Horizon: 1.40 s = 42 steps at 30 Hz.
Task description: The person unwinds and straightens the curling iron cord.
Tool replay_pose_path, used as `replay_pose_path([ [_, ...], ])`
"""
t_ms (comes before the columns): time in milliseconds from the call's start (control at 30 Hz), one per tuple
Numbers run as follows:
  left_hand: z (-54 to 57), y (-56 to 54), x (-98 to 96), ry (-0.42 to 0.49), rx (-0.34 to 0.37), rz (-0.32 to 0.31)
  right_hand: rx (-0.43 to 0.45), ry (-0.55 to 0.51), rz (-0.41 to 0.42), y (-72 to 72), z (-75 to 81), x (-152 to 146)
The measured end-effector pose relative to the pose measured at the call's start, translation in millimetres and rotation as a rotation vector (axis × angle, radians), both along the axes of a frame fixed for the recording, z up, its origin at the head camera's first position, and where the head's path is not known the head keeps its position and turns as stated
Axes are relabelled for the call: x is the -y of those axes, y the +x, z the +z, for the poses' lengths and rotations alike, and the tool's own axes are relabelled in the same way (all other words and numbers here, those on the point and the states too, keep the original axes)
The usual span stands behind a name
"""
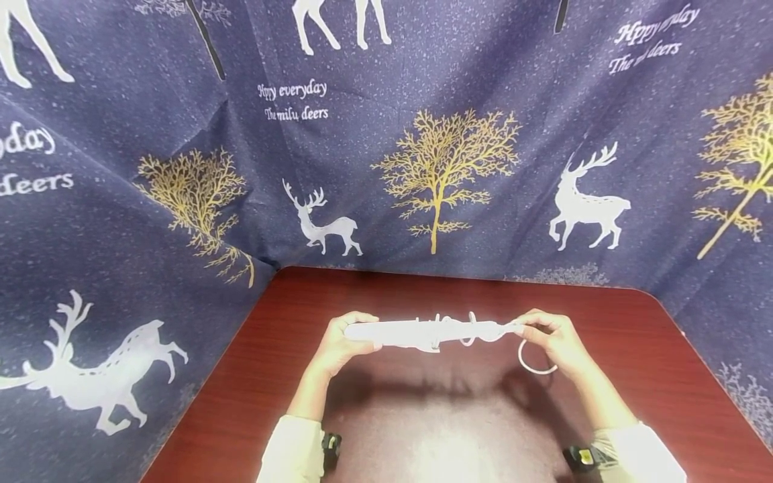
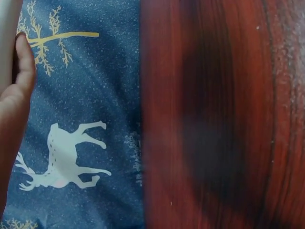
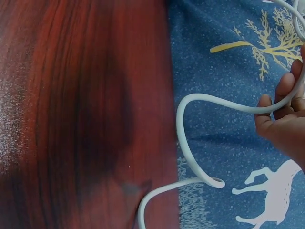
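Note:
A long white bar-shaped object (image 1: 398, 333), its surface washed out by glare, is held level above the table. My left hand (image 1: 339, 343) grips its left end, with fingers along the top edge and thumb below. In the left wrist view only a strip of this pale bar (image 2: 5, 43) shows beside the hand (image 2: 18, 90). White cord (image 3: 186, 129) loops around the bar's right part and trails off it. My right hand (image 1: 554, 339) pinches the cord at the right end, and a loose loop hangs under the fingers. In the right wrist view the cord runs between thumb and fingers (image 3: 285, 88).
Beneath both hands lies a reddish-brown wooden table (image 1: 652, 376), with a bright glare patch near its front. A dark blue cloth (image 1: 374, 161) printed with deer and trees hangs behind it and along both sides. Each wrist wears a small dark device.

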<state>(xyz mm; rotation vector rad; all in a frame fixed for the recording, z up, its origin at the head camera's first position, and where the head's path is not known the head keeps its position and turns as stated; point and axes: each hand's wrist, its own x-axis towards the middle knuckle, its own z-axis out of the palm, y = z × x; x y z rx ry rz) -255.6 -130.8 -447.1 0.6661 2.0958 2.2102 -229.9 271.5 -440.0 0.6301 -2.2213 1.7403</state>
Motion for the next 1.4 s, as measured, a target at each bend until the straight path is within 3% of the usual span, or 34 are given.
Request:
replay_pose_path([
  [200,12.7,9.7,-3.1,0.055,-0.046,0.043,0.057,-0.001,0.049,1.6,-2.6,-2.2],
  [333,14.9,11.6,-4.3,0.056,-0.075,0.061,0.113,0.009,0.058,0.9,-5.8,-6.3],
  [600,17.4,12.5,-6.0,0.024,-0.111,0.030,0.118,0.092,-0.148,-6.5,1.6,-10.5],
  [767,15.5,12.2,-6.7,-0.009,-0.115,0.070,0.072,0.010,-0.185,-3.7,13.8,-10.3],
  [900,12.8,12.5,-5.6,-0.034,-0.119,0.121,0.040,-0.100,-0.104,2.4,20.0,-10.2],
  [1000,11.4,12.3,-5.1,-0.030,-0.117,0.132,-0.003,-0.116,-0.015,6.7,22.2,-11.6],
  [1233,11.1,11.4,-6.4,-0.017,-0.110,0.128,-0.044,-0.041,0.190,15.0,23.9,-15.6],
  [1400,11.2,11.0,-7.1,-0.012,-0.109,0.151,-0.048,0.018,0.261,20.3,21.8,-18.1],
])
